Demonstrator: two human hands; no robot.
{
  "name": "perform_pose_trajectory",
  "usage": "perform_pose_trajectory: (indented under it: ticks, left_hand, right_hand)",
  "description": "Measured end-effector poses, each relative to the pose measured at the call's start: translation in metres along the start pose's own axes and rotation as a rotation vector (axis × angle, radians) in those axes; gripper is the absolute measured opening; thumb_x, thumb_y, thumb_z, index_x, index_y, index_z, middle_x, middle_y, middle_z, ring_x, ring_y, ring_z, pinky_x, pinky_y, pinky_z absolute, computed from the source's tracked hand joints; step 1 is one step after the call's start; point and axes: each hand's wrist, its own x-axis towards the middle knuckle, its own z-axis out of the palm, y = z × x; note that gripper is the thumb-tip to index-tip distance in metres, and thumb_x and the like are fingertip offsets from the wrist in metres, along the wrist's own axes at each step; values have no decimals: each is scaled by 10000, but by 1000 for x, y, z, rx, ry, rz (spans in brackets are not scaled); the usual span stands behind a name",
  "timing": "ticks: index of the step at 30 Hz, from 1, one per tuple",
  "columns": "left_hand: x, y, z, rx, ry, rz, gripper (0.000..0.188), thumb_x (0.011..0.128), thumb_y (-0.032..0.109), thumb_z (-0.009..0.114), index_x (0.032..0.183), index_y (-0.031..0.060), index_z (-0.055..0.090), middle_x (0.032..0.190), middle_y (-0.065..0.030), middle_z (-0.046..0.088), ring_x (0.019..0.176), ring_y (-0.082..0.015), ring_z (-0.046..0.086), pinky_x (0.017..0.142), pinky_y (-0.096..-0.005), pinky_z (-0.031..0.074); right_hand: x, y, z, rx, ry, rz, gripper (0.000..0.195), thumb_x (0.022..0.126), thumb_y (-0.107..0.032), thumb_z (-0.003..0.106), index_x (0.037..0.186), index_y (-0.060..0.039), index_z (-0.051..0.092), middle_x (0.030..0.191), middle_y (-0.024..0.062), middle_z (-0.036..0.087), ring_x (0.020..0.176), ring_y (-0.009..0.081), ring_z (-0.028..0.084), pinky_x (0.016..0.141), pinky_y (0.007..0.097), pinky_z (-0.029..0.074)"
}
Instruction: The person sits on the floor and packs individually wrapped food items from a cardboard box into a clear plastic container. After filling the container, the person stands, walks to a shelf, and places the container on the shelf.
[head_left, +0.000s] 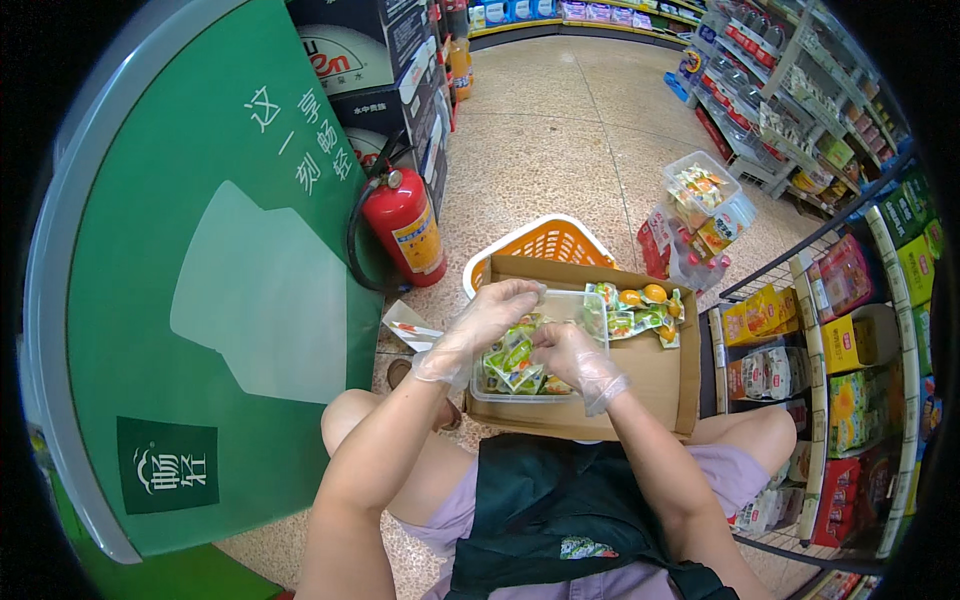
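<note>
My left hand (491, 319), in a clear plastic glove, is over the upper left part of a clear plastic tub (491, 397); whether its fingers grip anything is unclear. My right hand (566, 356), gloved the same way, is down in the tub with its fingertips touching small green-and-clear wrapped packets (514, 364). The tub rests at the left side of a shallow cardboard box (645, 390). More small packets (634, 319), some with round orange contents, lie in the box's upper right part. An orange plastic basket (551, 244) with a white rim is partly under the box.
A red fire extinguisher (405, 229) stands left, beside a green panel (300, 330). Stacked cartons (382, 67) rise behind it. Ahead right, an open tub of packets (701, 184) sits on bundled bottles (686, 259). Stocked shelves (814, 322) line the right side.
</note>
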Motion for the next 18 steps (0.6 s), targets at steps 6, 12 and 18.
perform_pose_trajectory:
  ticks: [6,12,18]
  left_hand:
    - [9,-19,-6,-7,-41,-10,369,896,227,564,1156,-35,560,1081,-112,622,1020,-160,574,912,-288,440]
    - [12,-19,-3,8,-50,-34,360,893,218,562,1148,-36,568,1089,-122,623,1031,-168,576,920,-292,438]
    - [7,-10,-1,6,-36,-41,356,906,193,539,1176,-39,544,1114,-124,613,1054,-167,570,938,-293,429]
  right_hand:
    - [6,-15,21,-223,-6,-24,265,731,-128,635,975,-33,672,866,184,666,806,300,650,749,388,501]
    - [14,-3,38,-418,-18,-217,280,717,-133,620,989,-137,686,875,175,660,835,341,629,777,431,490]
    - [21,-11,45,-364,-55,-169,301,740,-121,600,1027,-40,638,938,219,636,896,353,613,803,437,476]
